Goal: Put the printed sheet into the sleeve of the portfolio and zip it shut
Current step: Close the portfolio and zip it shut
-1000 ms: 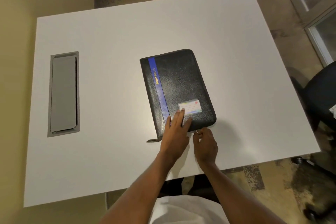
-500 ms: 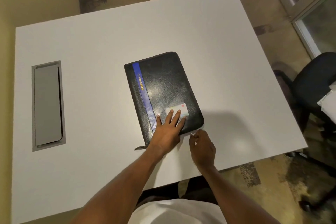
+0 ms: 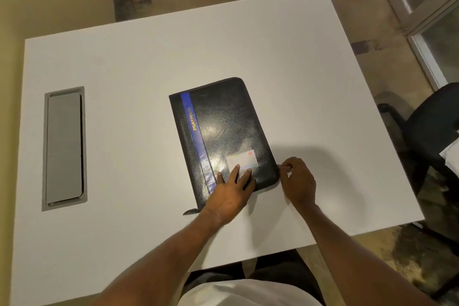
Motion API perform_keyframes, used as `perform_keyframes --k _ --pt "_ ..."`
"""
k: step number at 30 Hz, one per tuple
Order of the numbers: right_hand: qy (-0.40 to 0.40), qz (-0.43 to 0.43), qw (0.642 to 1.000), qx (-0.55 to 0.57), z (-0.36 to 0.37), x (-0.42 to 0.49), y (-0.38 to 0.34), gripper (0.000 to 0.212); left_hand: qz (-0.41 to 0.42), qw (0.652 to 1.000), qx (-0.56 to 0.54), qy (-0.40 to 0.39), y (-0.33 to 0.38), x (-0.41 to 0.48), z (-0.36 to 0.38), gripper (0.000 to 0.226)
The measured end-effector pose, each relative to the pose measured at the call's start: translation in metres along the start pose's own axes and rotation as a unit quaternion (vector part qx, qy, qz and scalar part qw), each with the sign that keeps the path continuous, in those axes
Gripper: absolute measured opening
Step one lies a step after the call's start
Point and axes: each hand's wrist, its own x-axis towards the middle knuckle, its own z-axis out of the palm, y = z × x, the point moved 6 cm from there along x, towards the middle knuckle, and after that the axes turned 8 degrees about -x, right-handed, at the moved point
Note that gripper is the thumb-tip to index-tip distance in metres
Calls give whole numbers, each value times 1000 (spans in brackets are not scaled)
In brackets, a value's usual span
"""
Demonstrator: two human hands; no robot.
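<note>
A black portfolio (image 3: pixel 223 131) with a blue stripe (image 3: pixel 192 126) and yellow lettering lies on a white table (image 3: pixel 124 57).

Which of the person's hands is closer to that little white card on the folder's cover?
Left. The left hand lies flat with fingertips touching the card; the right hand is off the portfolio's right edge.

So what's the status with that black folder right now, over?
Left hand flat on the closed portfolio, pinning it. Right hand pinching the zip pull at its right edge. Table clear around it.

portfolio (image 3: pixel 223 129) on table (image 3: pixel 310 69), cable hatch (image 3: pixel 64 148) to its left
</note>
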Motion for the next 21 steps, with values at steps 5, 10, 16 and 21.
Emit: perform_keyframes --k 5,10,16,21 --pt "-26 -63 997 -20 -3 46 -22 5 -3 1000 20 -14 -2 -1 -1 68" --pt "-47 -93 994 -32 0 92 -56 7 -19 999 10 -36 -3 -4 -2 71" --pt "-52 -140 987 -55 4 144 -97 10 -32 999 -26 -22 -6 -6 0 76" --pt "-62 -170 981 -74 9 189 -132 12 -24 999 -39 -3 -5 -7 4 68"
